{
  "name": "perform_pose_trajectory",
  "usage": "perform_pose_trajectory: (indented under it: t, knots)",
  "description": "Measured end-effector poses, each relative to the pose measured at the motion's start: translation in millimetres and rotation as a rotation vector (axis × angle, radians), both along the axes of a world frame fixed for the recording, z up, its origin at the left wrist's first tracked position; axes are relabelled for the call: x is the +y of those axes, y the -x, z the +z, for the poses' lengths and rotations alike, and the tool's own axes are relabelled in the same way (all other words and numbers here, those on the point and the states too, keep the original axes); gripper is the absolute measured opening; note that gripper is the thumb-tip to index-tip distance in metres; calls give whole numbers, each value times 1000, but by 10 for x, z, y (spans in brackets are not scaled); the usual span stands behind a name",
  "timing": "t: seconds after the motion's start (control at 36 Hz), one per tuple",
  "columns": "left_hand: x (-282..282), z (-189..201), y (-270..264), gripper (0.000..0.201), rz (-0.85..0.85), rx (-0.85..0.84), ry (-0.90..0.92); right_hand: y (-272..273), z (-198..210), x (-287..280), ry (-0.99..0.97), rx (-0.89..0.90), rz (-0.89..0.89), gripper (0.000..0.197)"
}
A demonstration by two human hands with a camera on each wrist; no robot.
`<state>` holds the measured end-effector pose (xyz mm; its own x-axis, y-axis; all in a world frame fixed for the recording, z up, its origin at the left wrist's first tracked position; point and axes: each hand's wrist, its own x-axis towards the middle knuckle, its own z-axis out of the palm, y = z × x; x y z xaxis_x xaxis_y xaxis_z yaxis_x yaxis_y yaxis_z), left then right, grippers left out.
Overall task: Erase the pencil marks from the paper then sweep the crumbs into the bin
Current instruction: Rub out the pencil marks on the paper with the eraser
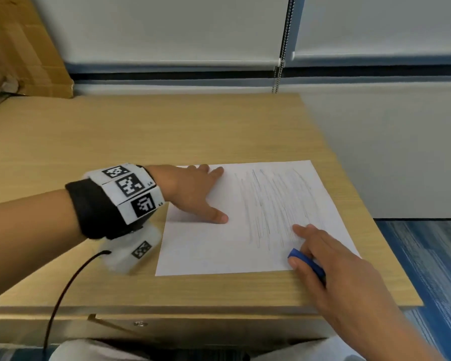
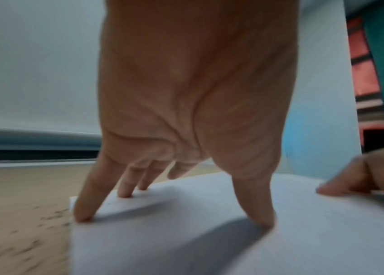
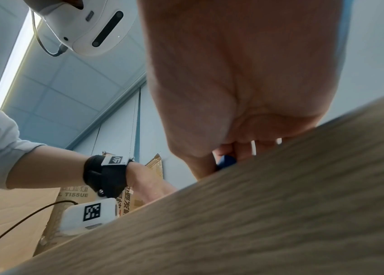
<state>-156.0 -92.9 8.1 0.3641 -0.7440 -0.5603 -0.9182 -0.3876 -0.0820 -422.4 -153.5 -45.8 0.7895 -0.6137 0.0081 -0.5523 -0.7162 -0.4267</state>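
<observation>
Wood-grain desk (image 1: 115, 142) carries everything. On it, the left hand (image 1: 190, 190) spreads its fingers flat on the paper (image 1: 206, 246), likely pinning it against rubbing. Right hand (image 1: 331, 259) pinches a blue eraser (image 1: 306, 261) at the paper's near right corner, below the pencil marks (image 1: 271, 204). No bin shows.

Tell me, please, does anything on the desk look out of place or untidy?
Mostly no. The paper lies flat but slightly askew to the desk edge. Dark crumbs are scattered on the desk beside the paper's left edge.
</observation>
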Motion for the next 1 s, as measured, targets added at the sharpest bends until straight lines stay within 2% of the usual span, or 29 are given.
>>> perform_pose_trajectory:
  t: [0.06, 0.17, 0.28, 0.39, 0.53, 0.67, 0.92, 1.0]
  knots:
    - [-82, -8, -5, 112, -25, -55, -25, -12, 74, -22, -7, 12, 27, 51]
    - [-146, -26, -30, 113, -43, -102, -19, -19, 402, -197, -22, -33, 53, 11]
    - [-159, -42, -28, 112, -44, -105, -1, -155, 908, -435, 134, -90, 90, 12]
    - [-158, -37, -25, 112, -50, -98, 17, -572, 1141, -665, 149, 13, 237, 1]
    - [-176, -9, -30, 118, -34, -71, 6, -1264, 852, -900, 304, 142, 419, 12]
    - [-179, 5, -6, 119, -22, -56, -20, -1721, 538, -1025, 274, 229, 519, 16]
    - [-200, 6, -16, 121, -24, -25, -37, -1951, 473, -1085, 214, 201, 636, 9]
    - [-218, -1, -19, 123, -27, -26, -59, -1914, 525, -1075, 144, 263, 708, 11]
